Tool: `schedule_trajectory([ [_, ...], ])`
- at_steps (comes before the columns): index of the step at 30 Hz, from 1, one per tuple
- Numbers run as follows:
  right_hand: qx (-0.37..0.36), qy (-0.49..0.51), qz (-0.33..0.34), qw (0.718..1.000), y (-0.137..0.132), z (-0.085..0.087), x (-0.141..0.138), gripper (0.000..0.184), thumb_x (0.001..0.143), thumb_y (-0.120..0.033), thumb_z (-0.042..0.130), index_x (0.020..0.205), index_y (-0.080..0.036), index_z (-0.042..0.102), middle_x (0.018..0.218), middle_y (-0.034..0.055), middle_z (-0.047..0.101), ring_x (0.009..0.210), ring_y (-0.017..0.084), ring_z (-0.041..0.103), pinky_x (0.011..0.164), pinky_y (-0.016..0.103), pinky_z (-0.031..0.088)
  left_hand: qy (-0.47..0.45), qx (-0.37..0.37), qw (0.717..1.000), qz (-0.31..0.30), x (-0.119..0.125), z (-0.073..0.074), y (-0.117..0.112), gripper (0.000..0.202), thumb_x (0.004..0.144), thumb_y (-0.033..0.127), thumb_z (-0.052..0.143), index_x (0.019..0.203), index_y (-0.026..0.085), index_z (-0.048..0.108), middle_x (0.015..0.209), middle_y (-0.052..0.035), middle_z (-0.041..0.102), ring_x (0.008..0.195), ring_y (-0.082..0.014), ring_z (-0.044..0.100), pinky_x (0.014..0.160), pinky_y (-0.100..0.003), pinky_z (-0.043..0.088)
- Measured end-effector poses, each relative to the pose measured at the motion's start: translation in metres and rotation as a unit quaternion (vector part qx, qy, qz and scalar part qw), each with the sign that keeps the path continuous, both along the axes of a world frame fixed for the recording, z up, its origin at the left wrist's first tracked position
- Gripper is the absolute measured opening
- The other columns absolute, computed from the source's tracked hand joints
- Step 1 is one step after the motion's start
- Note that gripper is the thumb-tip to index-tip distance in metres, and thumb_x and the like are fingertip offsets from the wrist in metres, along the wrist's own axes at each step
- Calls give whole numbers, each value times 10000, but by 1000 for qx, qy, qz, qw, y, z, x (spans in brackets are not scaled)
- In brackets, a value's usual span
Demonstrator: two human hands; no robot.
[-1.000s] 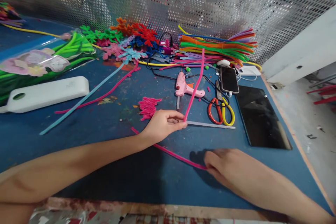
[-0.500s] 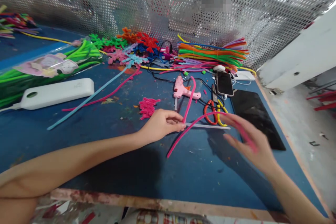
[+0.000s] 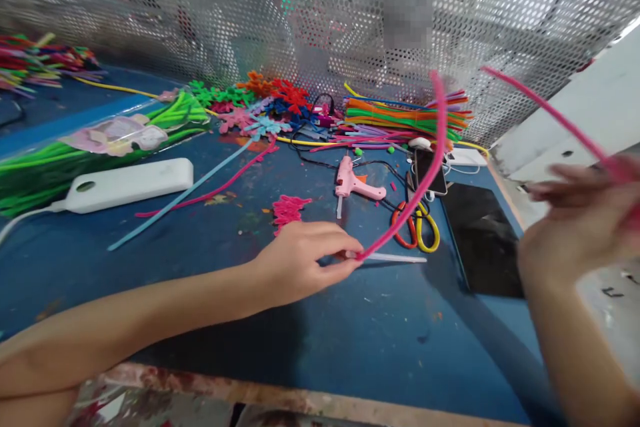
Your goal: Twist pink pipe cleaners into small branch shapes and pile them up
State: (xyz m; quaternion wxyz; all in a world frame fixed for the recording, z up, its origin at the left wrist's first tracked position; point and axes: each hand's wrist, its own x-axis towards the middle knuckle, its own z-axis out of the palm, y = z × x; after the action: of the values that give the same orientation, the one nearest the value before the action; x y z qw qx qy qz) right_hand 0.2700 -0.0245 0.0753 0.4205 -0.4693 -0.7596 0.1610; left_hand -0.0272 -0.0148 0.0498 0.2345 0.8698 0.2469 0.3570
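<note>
My left hand (image 3: pixel 300 263) rests on the blue table (image 3: pixel 200 280) and pinches one end of a long pink pipe cleaner (image 3: pixel 430 160) against a thin clear glue stick (image 3: pixel 395 257). The pipe cleaner arcs up and over to my right hand (image 3: pixel 580 213), raised at the right and blurred, which grips its other end. A small pile of pink bent pieces (image 3: pixel 287 210) lies just beyond my left hand.
A pink glue gun (image 3: pixel 353 183), red and yellow scissors (image 3: pixel 417 227), a phone (image 3: pixel 430 170) and a dark tablet (image 3: pixel 480 240) lie behind. Bundled pipe cleaners (image 3: pixel 405 117), chenille flowers (image 3: pixel 260 103), a white power strip (image 3: pixel 127 183) and a perforated metal wall (image 3: pixel 320 20) surround the table.
My right hand rose from the table near me to high at the right, pulling the pink pipe cleaner into a tall arc. My left hand stayed pinching its end.
</note>
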Motion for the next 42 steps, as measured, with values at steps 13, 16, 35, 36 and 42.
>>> schedule_trajectory([
  [13,-27,-75,121,989,-23,-71,-66,139,807,-220,591,934,-212,645,871,57,681,883,201,618,800,358,487,97,-29,995,3,-9,7,-3,166,823,223,508,858,222,671,820,-5,697,730,-110,629,694,-172,446],
  [16,-6,-108,67,992,-24,-73,-56,112,815,-194,569,893,-219,645,860,54,674,818,194,621,747,341,489,97,-64,993,14,-13,15,-1,165,807,253,525,852,232,683,805,-7,696,724,-122,626,707,-189,453],
  [35,42,-241,4,969,-18,-81,-40,112,834,-173,515,826,-201,623,813,61,649,770,189,605,702,321,466,203,-16,950,238,-89,-7,131,339,730,167,589,1056,78,609,807,20,660,680,-58,547,625,-89,369],
  [36,49,-246,4,968,-18,-80,-42,110,836,-178,516,827,-199,623,809,62,650,763,188,607,699,322,462,185,-16,954,235,-87,-4,129,417,730,183,596,1134,82,566,890,8,657,734,-65,557,662,-93,376],
  [42,69,-260,35,962,-25,-81,-60,107,833,-187,530,874,-205,628,782,58,663,743,186,616,722,338,451,181,-282,939,-78,-38,-8,87,489,632,256,727,1096,176,597,907,-27,658,663,-89,619,570,-139,439],
])
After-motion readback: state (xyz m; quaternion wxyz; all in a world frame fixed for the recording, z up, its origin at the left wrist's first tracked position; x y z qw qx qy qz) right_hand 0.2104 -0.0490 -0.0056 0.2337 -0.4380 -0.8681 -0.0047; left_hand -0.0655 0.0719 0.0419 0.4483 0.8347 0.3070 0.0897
